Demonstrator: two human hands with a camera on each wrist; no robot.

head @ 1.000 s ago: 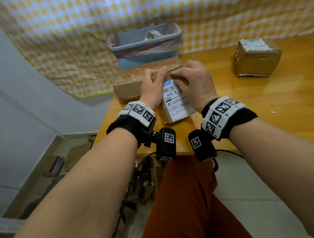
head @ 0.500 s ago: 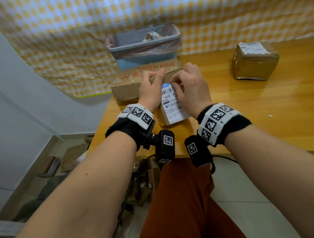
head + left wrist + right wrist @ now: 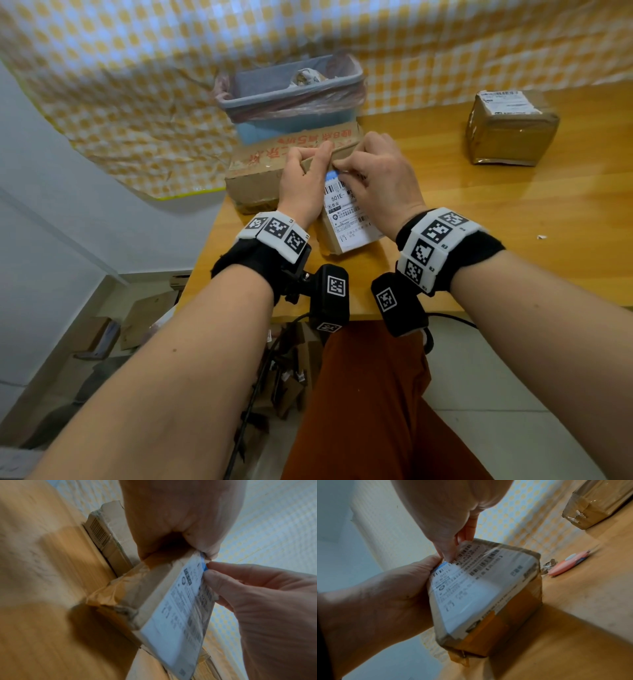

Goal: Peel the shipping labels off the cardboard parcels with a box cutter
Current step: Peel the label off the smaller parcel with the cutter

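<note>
Parcel (image 3: 346, 236) sits tilted on the bench (image 3: 513, 219) edge; my left hand (image 3: 301, 185) grips its far corner while my right hand (image 3: 380, 185) pinches the label (image 3: 471, 588) corner. Pink box cutter (image 3: 566, 565) lies beside it.

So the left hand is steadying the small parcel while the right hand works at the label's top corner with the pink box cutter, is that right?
Not quite. The right hand picks at the label corner with bare fingertips; the pink box cutter lies on the table, as the right wrist view shows. The left hand does steady the small parcel.
</note>
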